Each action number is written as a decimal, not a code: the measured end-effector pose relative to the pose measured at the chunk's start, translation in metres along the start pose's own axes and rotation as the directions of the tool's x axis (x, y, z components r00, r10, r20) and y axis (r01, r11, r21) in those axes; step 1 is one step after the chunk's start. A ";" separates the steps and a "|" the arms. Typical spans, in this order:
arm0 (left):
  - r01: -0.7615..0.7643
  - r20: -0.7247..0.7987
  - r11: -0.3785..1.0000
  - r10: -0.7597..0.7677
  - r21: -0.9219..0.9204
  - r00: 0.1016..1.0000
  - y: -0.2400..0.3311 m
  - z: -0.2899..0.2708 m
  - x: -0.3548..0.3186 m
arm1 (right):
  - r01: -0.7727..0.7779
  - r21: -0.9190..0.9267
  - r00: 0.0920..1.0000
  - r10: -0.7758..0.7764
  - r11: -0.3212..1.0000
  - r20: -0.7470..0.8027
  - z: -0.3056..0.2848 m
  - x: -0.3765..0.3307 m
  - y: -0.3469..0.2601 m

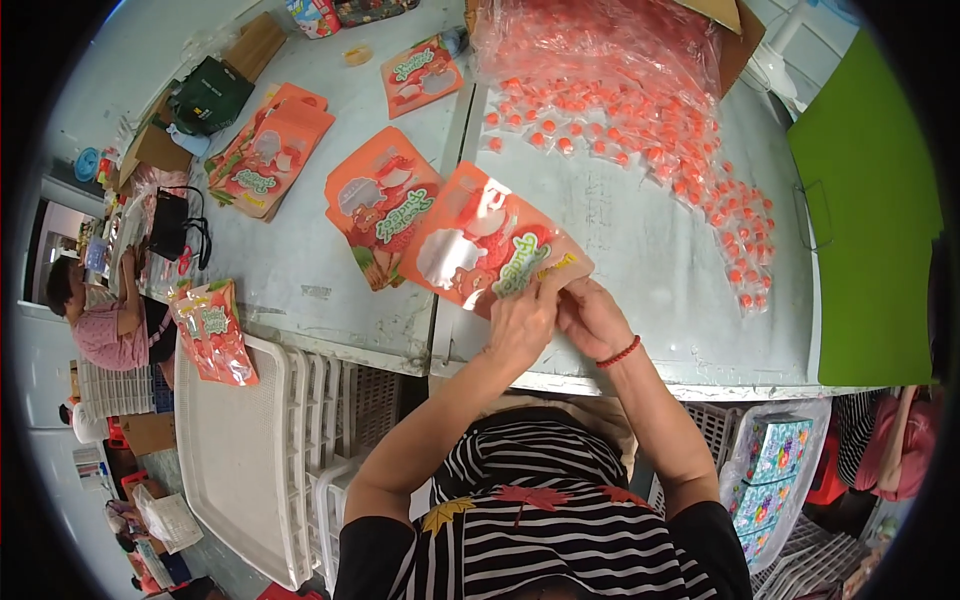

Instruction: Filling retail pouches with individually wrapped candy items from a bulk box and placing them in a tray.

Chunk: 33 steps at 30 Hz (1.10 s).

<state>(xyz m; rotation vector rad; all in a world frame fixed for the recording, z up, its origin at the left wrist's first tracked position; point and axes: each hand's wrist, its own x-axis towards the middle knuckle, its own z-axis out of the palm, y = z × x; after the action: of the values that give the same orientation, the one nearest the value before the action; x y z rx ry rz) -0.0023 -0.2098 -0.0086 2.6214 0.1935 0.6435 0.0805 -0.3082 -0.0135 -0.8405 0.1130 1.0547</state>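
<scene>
1. Orange pouch (490, 245) is in front of the person, over the table, tilted; its back is out of sight, glare whitens part of the front, and fingers cover the near right corner.
2. Left hand (525, 325): mostly closed, grasping the pouch at that corner; thumb hard to make out.
3. Right hand (592, 322): fingers curled against the same edge, fingertips partly hidden; cannot tell if it is pinching. Red bracelet (620, 352) on the wrist.
4. Grey metal table (680, 290), scuffed, with a seam running away from the person. White trays (235, 460) stacked lower left; floral boxes (775, 470) lower right, partly cut off by the tray rim.
5. Flat pouch pile (375, 180) just beyond, partly covered in view by the held one; filled pouch (213, 335) at the left table edge.
6. Farther: second pouch stack (265, 160), heap of small wrapped red pieces (640, 130), carton (740, 45) cut off at the top.
7. Room: green panel (870, 220) right, co-worker in pink (105, 335) far left; dark fisheye rim crops the edges.
</scene>
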 end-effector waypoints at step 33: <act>-0.461 0.122 0.883 0.450 0.092 0.885 0.040 -0.023 0.012 | 0.042 -0.673 0.918 0.238 0.739 0.318 -0.013 -0.043 -0.061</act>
<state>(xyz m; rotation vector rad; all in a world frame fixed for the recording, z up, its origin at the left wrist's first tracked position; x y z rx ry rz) -0.0008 -0.2339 0.0321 2.8255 -0.4470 0.6655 0.1112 -0.3607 0.0312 -1.2632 -0.6100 1.3730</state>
